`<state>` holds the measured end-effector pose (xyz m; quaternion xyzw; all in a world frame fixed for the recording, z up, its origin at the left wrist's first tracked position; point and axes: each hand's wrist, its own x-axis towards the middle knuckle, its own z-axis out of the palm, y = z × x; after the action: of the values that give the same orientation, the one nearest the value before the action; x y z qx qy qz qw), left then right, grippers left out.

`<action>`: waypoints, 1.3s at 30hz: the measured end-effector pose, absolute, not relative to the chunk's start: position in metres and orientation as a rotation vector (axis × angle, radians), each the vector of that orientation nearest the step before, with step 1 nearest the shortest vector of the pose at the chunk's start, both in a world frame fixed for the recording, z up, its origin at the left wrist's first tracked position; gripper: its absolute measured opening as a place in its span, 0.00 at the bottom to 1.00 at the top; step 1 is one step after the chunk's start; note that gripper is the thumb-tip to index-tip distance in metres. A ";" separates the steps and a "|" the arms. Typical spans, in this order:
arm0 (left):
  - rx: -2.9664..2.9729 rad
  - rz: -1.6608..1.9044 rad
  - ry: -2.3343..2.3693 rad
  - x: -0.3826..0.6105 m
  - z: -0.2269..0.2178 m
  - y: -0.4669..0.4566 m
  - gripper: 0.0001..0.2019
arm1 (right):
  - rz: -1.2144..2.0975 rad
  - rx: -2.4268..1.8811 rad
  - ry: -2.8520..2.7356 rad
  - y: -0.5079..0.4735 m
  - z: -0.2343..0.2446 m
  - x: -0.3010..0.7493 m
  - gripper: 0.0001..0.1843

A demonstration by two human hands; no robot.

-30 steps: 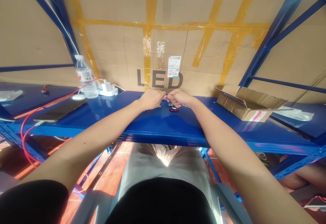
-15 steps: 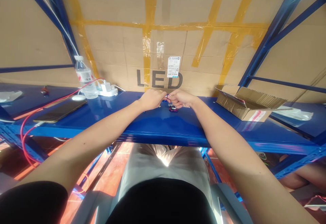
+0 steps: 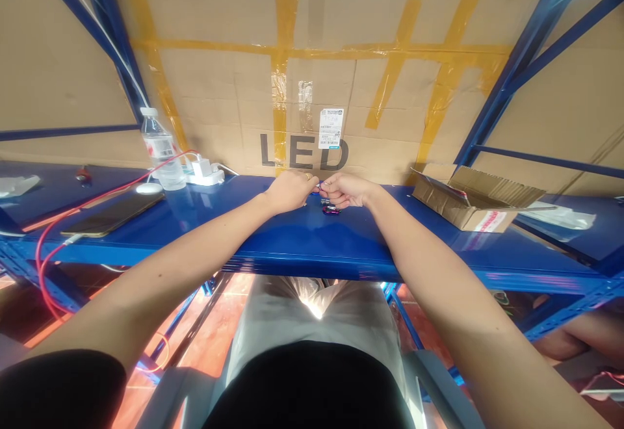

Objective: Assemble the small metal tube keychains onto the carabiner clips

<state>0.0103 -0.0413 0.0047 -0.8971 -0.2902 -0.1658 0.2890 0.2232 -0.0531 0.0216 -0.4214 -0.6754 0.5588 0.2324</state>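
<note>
Both my hands meet over the back of the blue metal shelf [image 3: 302, 240], in front of a big cardboard sheet marked "LED" [image 3: 302, 91]. My left hand [image 3: 288, 190] is curled into a pinch, and my right hand [image 3: 347, 189] is pinched too. Their fingertips come together on a tiny shiny part [image 3: 318, 186] held between them, too small to name. Just below the right hand, a small purple-pink piece [image 3: 330, 210] lies on the shelf.
At the left stand a water bottle [image 3: 160, 149], a white charger block [image 3: 205, 170] with a red cable [image 3: 88, 205], and a dark phone [image 3: 113, 213]. An open cardboard box [image 3: 475, 196] sits at the right. A plastic bag [image 3: 560, 216] lies beyond it.
Nothing has visibly moved apart from a slight shift of the view; both hands stay pinched together at the same spot.
</note>
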 end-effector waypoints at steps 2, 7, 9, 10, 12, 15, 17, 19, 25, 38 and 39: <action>-2.423 -0.473 -0.814 0.010 0.004 -0.042 0.13 | 1.500 -1.166 -1.879 -0.055 0.022 0.221 0.16; -2.607 -0.600 -1.029 0.008 0.002 -0.039 0.17 | 0.956 -1.244 -2.069 -0.059 0.020 0.209 0.15; -2.701 -0.660 -1.083 0.006 0.003 -0.036 0.19 | 0.736 -1.275 -2.146 -0.059 0.019 0.206 0.13; -2.748 -0.699 -1.103 0.006 0.004 -0.035 0.20 | 0.661 -1.279 -2.173 -0.058 0.018 0.205 0.13; -2.842 -0.799 -1.140 0.005 0.005 -0.032 0.21 | 0.517 -1.255 -2.212 -0.055 0.018 0.204 0.13; -2.998 -0.979 -1.194 0.005 0.005 -0.029 0.20 | 0.255 -1.180 -2.276 -0.052 0.017 0.204 0.15; -3.105 -1.094 -1.243 0.005 0.004 -0.028 0.20 | 0.145 -1.150 -2.310 -0.051 0.016 0.204 0.16; -3.179 -1.165 -1.320 0.006 0.004 -0.027 0.20 | 0.106 -1.155 -2.328 -0.050 0.015 0.204 0.16; -3.305 -1.164 -1.460 0.005 0.005 -0.025 0.18 | 0.063 -1.144 -2.355 -0.050 0.014 0.203 0.15; -2.517 -0.569 -0.977 0.005 0.008 -0.043 0.12 | 1.307 -1.100 -1.854 -0.059 0.015 0.208 0.14; -2.488 -0.543 -0.980 0.005 0.009 -0.045 0.12 | 1.363 -1.095 -1.827 -0.059 0.016 0.208 0.14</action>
<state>0.0055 -0.0447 0.0088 -0.8924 -0.3515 -0.1946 0.2053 0.2079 -0.0587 0.0160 -0.4127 -0.6888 0.5140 0.3018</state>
